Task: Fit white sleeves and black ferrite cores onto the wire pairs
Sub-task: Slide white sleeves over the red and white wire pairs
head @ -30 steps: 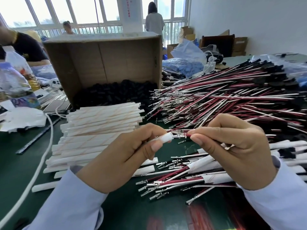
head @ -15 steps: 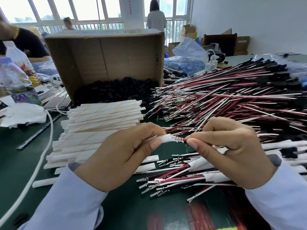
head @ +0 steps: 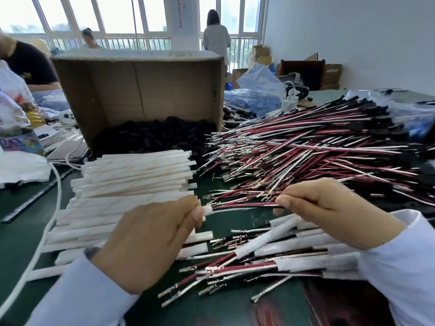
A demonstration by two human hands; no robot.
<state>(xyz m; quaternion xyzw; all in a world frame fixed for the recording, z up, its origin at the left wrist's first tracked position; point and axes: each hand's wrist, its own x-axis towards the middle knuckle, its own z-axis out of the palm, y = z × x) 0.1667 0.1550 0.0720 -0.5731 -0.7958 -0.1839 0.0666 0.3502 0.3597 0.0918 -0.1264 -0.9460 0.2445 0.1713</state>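
Pinching a white sleeve (head: 207, 211) between thumb and curled fingers (head: 196, 215), the left hand (head: 150, 243) hovers low over the green tabletop (head: 18, 231). From where I stand, only the sleeve's short end shows past the thumb; the remainder is hidden inside the grip. Out of that end runs a wire pair (head: 244, 206), one red strand and one white, stretched nearly level across to the right hand (head: 329, 212). The fingers (head: 283, 203) of that hand are closed on the pair's far part. The two hands are held apart with the pair almost straight between them, raised above the tabletop.

Behind the left hand lies a stack of white sleeves (head: 131, 184), laid side by side in rough layers, their ends pointing right. Beyond the stack a cardboard box (head: 141, 90) lies tipped on its side, mouth toward the person, with black ferrite cores (head: 155, 135) heaped along its lower wall. To the right of the box spreads a large heap of wire pairs (head: 306, 149), red and white, metal terminals facing left and black ends at the far right. Under the right hand and wrist lie sleeved pairs (head: 270, 238), their terminals poking out leftward. A white cable (head: 47, 231) curves along the tabletop's left side, and blue plastic bags (head: 254, 100) sit behind the heap.
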